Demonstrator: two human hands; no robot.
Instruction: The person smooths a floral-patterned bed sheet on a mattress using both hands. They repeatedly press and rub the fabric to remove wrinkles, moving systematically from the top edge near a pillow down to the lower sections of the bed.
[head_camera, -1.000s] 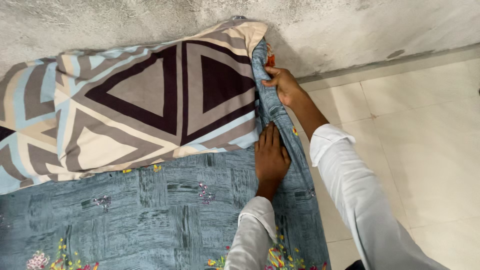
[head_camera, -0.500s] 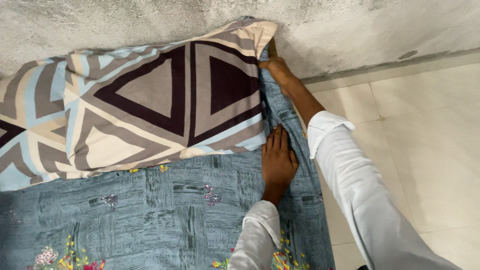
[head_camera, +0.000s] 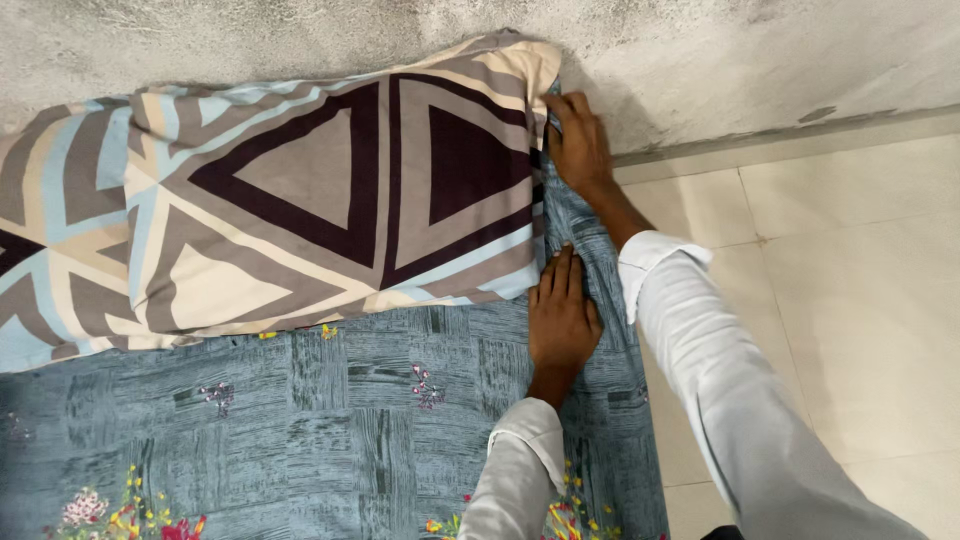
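Left hand flat, palm down, fingers together pointing forward — right hand extended further ahead, arm nearly straight, fingers pressed down — both forearms in white sleeves.

The left hand lies flat on the blue sheet; at one o'clock, the right hand presses beside the patterned pillow.

A bed is covered by a blue-grey flowered sheet. A pillow with brown, cream and pale blue triangles is laid across its head edge, against the wall, reaching the right corner.
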